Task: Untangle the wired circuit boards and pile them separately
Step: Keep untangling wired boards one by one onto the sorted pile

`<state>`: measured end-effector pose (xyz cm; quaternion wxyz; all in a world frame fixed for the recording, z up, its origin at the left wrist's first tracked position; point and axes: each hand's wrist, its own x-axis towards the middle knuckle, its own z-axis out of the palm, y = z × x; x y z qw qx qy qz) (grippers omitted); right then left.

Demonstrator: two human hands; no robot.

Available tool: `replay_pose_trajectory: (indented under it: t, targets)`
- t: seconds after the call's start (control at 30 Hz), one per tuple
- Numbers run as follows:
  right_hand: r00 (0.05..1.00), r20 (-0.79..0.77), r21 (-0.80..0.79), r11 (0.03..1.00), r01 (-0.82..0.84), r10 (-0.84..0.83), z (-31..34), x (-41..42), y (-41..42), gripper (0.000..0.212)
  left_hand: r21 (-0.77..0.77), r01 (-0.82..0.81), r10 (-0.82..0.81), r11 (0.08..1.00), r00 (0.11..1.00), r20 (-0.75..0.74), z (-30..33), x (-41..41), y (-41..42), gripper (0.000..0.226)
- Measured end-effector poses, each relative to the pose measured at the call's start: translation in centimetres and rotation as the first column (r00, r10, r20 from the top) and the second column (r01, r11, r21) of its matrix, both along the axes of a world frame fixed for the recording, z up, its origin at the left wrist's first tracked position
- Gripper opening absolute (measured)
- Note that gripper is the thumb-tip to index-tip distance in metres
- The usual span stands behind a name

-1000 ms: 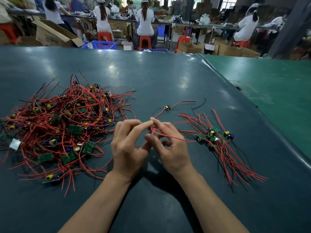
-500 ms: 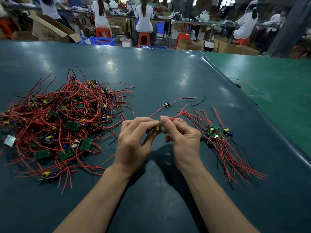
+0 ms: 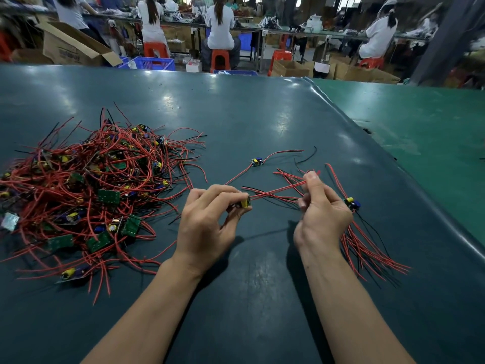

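Red wires ran everywhere across the dark green table (image 3: 236, 114), and we took the lone board (image 3: 256, 161) lying flat near its middle as our landmark. Nearer to us than that board, our left hand (image 3: 207, 222) pinched a small circuit board (image 3: 244, 201) with a yellow part between thumb and fingertips, lifted off the table. From this held board a pair of red wires (image 3: 278, 191) stretched tight to the right, where our right hand (image 3: 321, 214) gripped them, thumb up and fingers curled round the strands. A few thin black wires ran beneath the red pair.

Well to the left of the lone board lay the big tangled heap (image 3: 86, 190): green boards, yellow and blue parts, red wires looping over one another, a few black ones among them. One board (image 3: 70, 274) sat at the heap's near edge, a little apart from the rest.

To the right of the lone board and nearer to us lay the sorted pile (image 3: 367, 245), its wires fanned out side by side toward the near right; our right hand hid most of its boards, and only one yellow and blue part (image 3: 351, 202) showed just beside the knuckles.

Beyond the far edge of the table, people in white tops sat on orange stools (image 3: 220, 59) with their backs to us, beside cardboard boxes (image 3: 70, 47) and a blue crate (image 3: 154, 63).
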<state>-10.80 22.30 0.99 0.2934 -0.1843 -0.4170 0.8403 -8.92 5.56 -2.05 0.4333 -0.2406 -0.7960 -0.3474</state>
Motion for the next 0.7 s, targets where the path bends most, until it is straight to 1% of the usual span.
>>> replay_pose_trajectory:
  t: [0.03, 0.1, 0.2, 0.23, 0.27, 0.33, 0.37, 0.4, 0.43, 0.47, 0.53, 0.6, 0.63, 0.67, 0.7]
  targets:
    - [0.999, -0.011, -0.017, 0.999, -0.037, 0.036, 0.1, 0.1, 0.1, 0.024, 0.006, 0.004, -0.004, 1.000, 1.000, 0.012, 0.0, 0.0, 0.0, 0.013]
    - [0.985, -0.040, -0.062, 0.984, -0.169, 0.167, 0.1, 0.2, 0.0, 0.016, 0.028, 0.016, -0.017, 0.999, 0.999, 0.049, -0.1, 0.0, -0.1, 0.015]
    - [0.926, -0.071, -0.104, 0.921, -0.376, 0.370, 0.3, 0.4, -0.1, 0.008, 0.052, 0.013, -0.018, 0.999, 0.995, 0.098, 0.0, 0.0, -0.3, 0.016]
    - [0.913, -0.077, -0.107, 0.907, -0.407, 0.401, 0.3, 0.5, -0.1, 0.007, 0.053, 0.006, -0.011, 0.999, 0.994, 0.108, 0.1, 0.0, -0.3, 0.015]
    - [0.914, -0.082, -0.107, 0.908, -0.404, 0.397, 0.3, 0.4, 0.0, 0.008, 0.053, 0.005, -0.011, 0.999, 0.993, 0.119, 0.2, 0.1, -0.2, 0.015]
    - [0.951, -0.083, -0.069, 0.950, -0.305, 0.299, 0.3, 0.3, 0.3, 0.011, 0.047, 0.028, -0.035, 0.999, 0.989, 0.143, 0.3, 0.2, -0.1, 0.015]
    - [0.973, -0.076, -0.008, 0.976, -0.218, 0.217, 0.3, 0.2, 0.5, 0.012, 0.036, 0.050, -0.055, 0.998, 0.987, 0.154, 0.3, 0.3, -0.1, 0.015]
    - [0.990, -0.066, 0.095, 0.988, -0.120, 0.127, 0.1, 0.2, 0.7, 0.013, 0.027, 0.072, -0.075, 0.997, 0.984, 0.163, 0.3, 0.4, 0.0, 0.015]
    - [0.997, -0.062, 0.226, 0.973, -0.033, 0.048, -0.2, 0.2, 0.8, 0.014, 0.024, 0.093, -0.095, 0.995, 0.981, 0.171, 0.3, 0.5, 0.1, 0.015]
    - [0.998, -0.069, 0.360, 0.932, 0.041, -0.017, -0.4, 0.2, 0.8, 0.015, 0.028, 0.109, -0.112, 0.994, 0.978, 0.176, 0.3, 0.5, 0.1, 0.015]
    - [0.987, -0.102, 0.553, 0.818, 0.160, -0.124, -1.0, 0.3, 0.7, 0.020, 0.037, 0.122, -0.127, 0.992, 0.976, 0.175, 0.4, 0.6, 0.1, 0.014]
    - [0.974, -0.122, 0.659, 0.718, 0.223, -0.191, -1.4, 0.3, 0.6, 0.020, 0.039, 0.117, -0.122, 0.992, 0.979, 0.165, 0.3, 0.6, 0.1, 0.014]
    - [0.974, -0.117, 0.688, 0.691, 0.221, -0.194, -1.4, 0.3, 0.5, 0.018, 0.042, 0.110, -0.116, 0.993, 0.981, 0.159, 0.3, 0.6, 0.0, 0.014]
    - [0.981, -0.105, 0.696, 0.692, 0.192, -0.166, -1.4, 0.3, 0.5, 0.017, 0.050, 0.099, -0.105, 0.994, 0.983, 0.152, 0.2, 0.5, 0.0, 0.013]
    - [0.992, -0.081, 0.668, 0.733, 0.129, -0.101, -1.4, 0.4, 0.3, 0.015, 0.063, 0.080, -0.089, 0.995, 0.985, 0.145, 0.1, 0.4, -0.1, 0.012]
